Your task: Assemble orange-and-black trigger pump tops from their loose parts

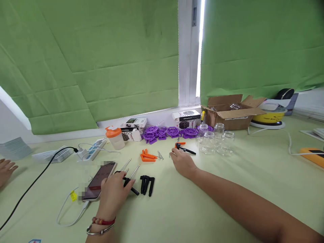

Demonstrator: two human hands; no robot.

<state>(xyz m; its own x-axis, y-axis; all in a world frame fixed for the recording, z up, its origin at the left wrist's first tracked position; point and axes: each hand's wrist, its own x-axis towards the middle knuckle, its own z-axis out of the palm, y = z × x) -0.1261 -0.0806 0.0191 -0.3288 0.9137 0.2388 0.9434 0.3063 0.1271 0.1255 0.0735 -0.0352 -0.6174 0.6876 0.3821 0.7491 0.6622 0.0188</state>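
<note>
My left hand (115,190), with a red bracelet and a silver bangle at the wrist, is closed over black-handled tools with metal shafts (134,171), beside a phone (100,182). Just right of it lie several black plastic pieces (146,184). My right hand (182,162) reaches farther out, its fingertips at a black and orange piece (186,149); what its fingers grip is too small to tell. Between the hands are orange pieces (148,156) and small metal parts (160,155).
Purple plastic parts (173,132), boxes (186,116), glass jars (209,140) and an open carton (231,116) line the back. At left are an orange-lidded cup (115,137), a power strip (95,149), cables and another person's hand (6,170).
</note>
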